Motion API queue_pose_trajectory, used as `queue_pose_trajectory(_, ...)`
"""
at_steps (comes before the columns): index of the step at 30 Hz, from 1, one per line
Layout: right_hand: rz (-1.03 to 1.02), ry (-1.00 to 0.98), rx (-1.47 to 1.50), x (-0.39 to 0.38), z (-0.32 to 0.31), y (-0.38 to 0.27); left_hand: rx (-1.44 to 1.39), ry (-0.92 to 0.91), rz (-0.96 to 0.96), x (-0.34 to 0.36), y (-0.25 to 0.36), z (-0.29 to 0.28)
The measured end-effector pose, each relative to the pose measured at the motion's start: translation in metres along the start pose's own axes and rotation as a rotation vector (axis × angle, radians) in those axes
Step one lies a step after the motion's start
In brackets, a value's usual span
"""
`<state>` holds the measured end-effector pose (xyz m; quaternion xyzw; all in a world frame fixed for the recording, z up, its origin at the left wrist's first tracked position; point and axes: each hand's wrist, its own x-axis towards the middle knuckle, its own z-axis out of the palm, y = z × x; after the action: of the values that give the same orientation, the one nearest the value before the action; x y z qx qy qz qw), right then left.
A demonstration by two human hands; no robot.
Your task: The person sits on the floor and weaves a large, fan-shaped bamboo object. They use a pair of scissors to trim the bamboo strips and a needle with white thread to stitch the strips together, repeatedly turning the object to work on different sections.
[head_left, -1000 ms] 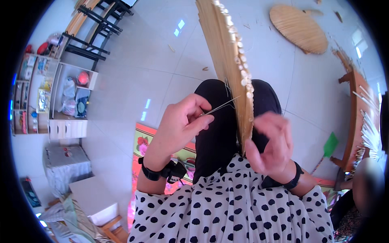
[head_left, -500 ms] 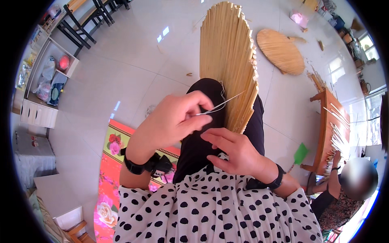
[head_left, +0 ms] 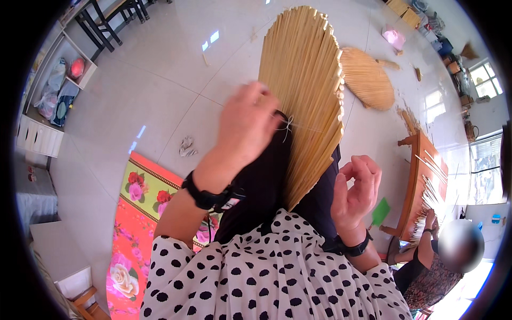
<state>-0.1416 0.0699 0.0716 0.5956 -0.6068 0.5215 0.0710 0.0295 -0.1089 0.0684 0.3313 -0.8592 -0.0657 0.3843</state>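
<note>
A long, oval panel of pale straw stalks (head_left: 304, 69) stands between my dark-trousered legs, its cut ends forming a stepped right edge. White thread (head_left: 288, 125) sits in a loose knot with short tails at the panel's left side, and a thin strand runs across the stalks. My left hand (head_left: 248, 122) is just left of that thread, near the panel's edge; motion smears its fingers, so whether thread is in them is unclear. My right hand (head_left: 358, 186) is raised to the right of the panel, apart from it, fingers loosely curled with nothing visible in them.
A second oval straw panel (head_left: 368, 77) lies on the floor beyond. At right, another person (head_left: 426, 261) works at a wooden table (head_left: 408, 184) with stalks. A green swatter (head_left: 381, 212) is near it. A flowered mat (head_left: 130, 224) lies at left, crumpled scrap (head_left: 187, 146) beside it.
My left hand has moved up, and the thread it pinched now shows as a loose knot at the panel. My right hand has moved right, away from the panel, and turned upward.
</note>
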Motion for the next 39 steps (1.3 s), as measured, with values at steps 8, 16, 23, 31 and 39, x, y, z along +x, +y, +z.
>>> queue_pose_trajectory(8,-0.012,-0.024,-0.006,0.000,-0.002,0.008,-0.070,-0.133,0.019,-0.008,-0.007,0.061)
queue_pose_trajectory(16,0.101,0.023,0.052,-0.006,-0.004,0.025,-0.580,-0.299,-0.336,-0.050,-0.023,-0.019)
queue_pose_trajectory(23,-0.120,-0.433,0.313,0.009,0.000,0.000,-1.079,-0.475,-0.673,-0.074,-0.023,-0.044)
queue_pose_trajectory(31,0.333,-0.729,0.796,0.007,0.038,-0.019,-1.401,-0.438,-0.588,-0.045,0.014,-0.066)
queue_pose_trajectory(39,0.544,-0.759,0.855,0.005,0.035,-0.018,-1.476,-0.399,-0.657,-0.042,0.013,-0.067)
